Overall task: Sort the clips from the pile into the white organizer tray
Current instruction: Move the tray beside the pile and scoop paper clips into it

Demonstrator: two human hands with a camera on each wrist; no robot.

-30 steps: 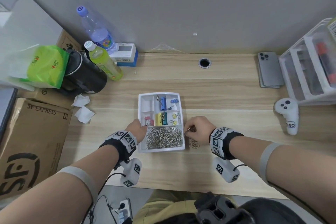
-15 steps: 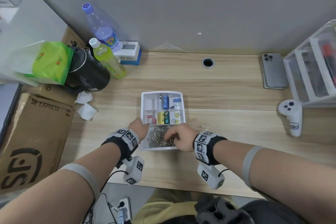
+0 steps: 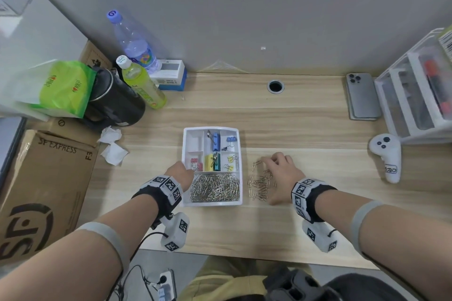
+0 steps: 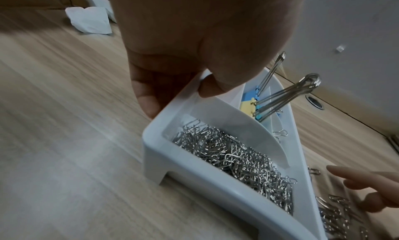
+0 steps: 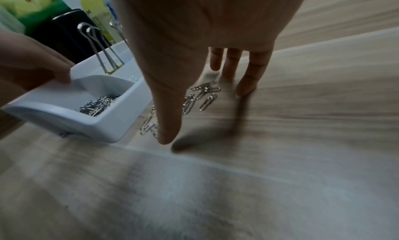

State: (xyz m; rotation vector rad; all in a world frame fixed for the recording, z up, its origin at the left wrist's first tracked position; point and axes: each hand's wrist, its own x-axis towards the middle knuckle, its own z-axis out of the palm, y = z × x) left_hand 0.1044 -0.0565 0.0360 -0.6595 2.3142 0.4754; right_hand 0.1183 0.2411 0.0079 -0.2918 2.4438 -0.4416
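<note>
The white organizer tray point(image 3: 240, 168) sits mid-desk; its front compartment is heaped with silver paper clips point(image 3: 215, 190), and the rear compartments hold blue, yellow, green and red binder clips. My left hand point(image 3: 180, 175) grips the tray's left rim point(image 4: 183, 92), thumb inside, fingers outside. A loose pile of paper clips point(image 3: 259, 182) lies on the desk just right of the tray. My right hand point(image 3: 281, 173) is spread over that pile, fingers straight point(image 5: 248, 76) and thumb point(image 5: 168, 124) pointing down among the clips point(image 5: 205, 97). It holds nothing.
A white controller point(image 3: 387, 157), a phone point(image 3: 362, 95) and a clear drawer unit point(image 3: 415, 90) stand at the right. Bottles point(image 3: 141, 85), a black mug point(image 3: 115, 102), crumpled tissue point(image 3: 112, 146) and a cardboard box point(image 3: 46, 178) crowd the left.
My right hand went from the desk pile to the tray's front compartment, then came back right and spread open over the loose clips. The left hand stayed on the tray.
</note>
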